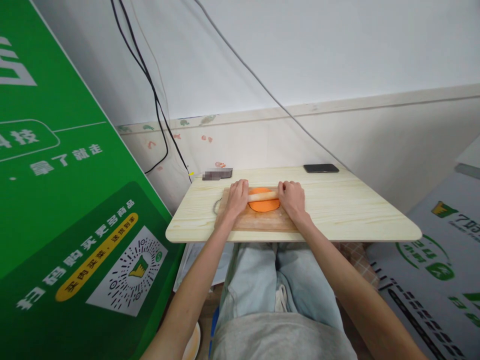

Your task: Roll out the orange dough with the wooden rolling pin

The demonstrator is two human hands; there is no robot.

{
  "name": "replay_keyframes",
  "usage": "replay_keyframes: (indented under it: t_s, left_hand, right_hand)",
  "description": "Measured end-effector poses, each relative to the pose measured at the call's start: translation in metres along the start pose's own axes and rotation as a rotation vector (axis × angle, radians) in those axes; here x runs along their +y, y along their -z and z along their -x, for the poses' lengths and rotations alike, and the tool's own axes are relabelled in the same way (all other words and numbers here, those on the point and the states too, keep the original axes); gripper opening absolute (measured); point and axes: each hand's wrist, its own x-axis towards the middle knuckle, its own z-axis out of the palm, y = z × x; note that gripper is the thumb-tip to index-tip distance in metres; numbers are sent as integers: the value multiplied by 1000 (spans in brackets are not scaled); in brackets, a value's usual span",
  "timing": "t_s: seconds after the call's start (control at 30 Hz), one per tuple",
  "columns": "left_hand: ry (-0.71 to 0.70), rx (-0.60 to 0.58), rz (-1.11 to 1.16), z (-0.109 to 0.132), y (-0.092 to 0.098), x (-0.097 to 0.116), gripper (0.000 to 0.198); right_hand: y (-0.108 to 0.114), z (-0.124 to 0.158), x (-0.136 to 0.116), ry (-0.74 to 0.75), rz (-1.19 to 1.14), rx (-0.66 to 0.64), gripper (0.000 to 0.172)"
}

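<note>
A pale wooden rolling pin (262,196) lies crosswise over a flat, roundish orange sheet of what looks like dough or clay (264,205). Closed around the pin's left end is my left hand (238,196). My right hand (292,198) grips the other end, its fingers curled. Beneath the orange sheet is a brown wooden cutting board (262,222) with a metal ring handle (216,205) at its left side. Both ends of the pin are hidden by my hands.
The board rests on a light wood-grain table (348,210) against the wall. A dark phone (321,168) lies at the back right, and a dark, partly blurred flat object (225,173) at the back left. Cables hang down the wall. Large printed green (75,200) and grey panels flank the table.
</note>
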Motion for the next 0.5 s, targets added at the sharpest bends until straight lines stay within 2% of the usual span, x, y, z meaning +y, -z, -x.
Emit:
replay_keyframes:
  t_s: [0.13,0.37,0.5]
  left_hand:
    - [21,-39,-41,-3,-3,-2,38]
    - [136,-17,-207,-4,1,-3,38]
    - [113,-42,-302,1,2,1,37]
  right_hand:
    - [-2,1,-1,16,27,-53,50]
    - [-2,0,-3,87,37,-92,49]
    - [1,-3,-9,117,50,-111,48]
